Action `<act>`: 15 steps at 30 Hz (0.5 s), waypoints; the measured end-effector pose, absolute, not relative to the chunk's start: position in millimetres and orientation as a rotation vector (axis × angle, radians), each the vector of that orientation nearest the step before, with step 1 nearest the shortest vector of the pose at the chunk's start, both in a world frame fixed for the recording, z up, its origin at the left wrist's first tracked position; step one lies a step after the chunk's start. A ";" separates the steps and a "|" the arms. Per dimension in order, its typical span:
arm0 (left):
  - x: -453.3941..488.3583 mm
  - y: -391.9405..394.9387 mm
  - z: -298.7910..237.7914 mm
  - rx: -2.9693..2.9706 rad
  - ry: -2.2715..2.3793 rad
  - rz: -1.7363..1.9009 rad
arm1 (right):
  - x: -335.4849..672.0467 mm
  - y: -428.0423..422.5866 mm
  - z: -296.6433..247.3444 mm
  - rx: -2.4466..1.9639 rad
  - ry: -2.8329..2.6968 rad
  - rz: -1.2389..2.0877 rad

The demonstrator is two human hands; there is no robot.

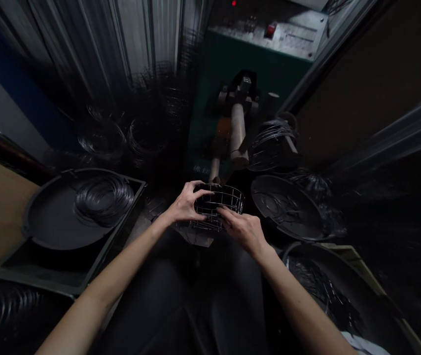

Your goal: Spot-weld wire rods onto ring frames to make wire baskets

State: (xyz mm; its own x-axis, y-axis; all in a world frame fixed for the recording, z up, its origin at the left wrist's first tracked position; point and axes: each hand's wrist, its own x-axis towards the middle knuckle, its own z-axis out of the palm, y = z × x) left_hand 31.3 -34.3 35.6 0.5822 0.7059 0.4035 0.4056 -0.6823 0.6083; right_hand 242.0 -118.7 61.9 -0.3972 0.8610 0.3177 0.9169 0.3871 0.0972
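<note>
A round wire basket [234,196] of thin metal rings and crossing wires is in front of me, just below the metal arms [237,128] of a green machine. My left hand [184,204] grips its left side, thumb and fingers curved around the rim. From the right, my right hand [245,230] has its fingers closed on the near wires of the basket. The far rim is close to the tip of the lower rod [215,170]; whether they touch I cannot tell. Part of the basket is hidden by my fingers.
The green machine [210,93] stands ahead. On the left, a black round tray [55,222] bears a coil of wire rings [103,199]. A dark pan [306,217] with wire pieces is at the right, and a larger tray [366,296] with wires lies nearer. Wire rings hang beside the arms.
</note>
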 end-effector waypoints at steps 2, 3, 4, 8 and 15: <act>30.5 -32.5 35.8 2.346 0.885 0.894 | 241.1 -116.7 63.7 -1.606 -2.439 -0.322; 30.2 -31.2 36.3 2.340 0.884 0.892 | 240.5 -115.4 64.8 -1.620 -2.440 -0.297; 30.0 -29.6 36.9 2.333 0.887 0.889 | 239.9 -113.7 66.0 -1.634 -2.441 -0.278; 30.5 -20.3 38.9 2.315 0.901 0.881 | 238.2 -103.2 71.1 -1.647 -2.433 -0.250; 29.2 -7.3 36.6 2.277 0.848 0.904 | 239.0 -98.5 76.7 -1.669 -2.375 -0.205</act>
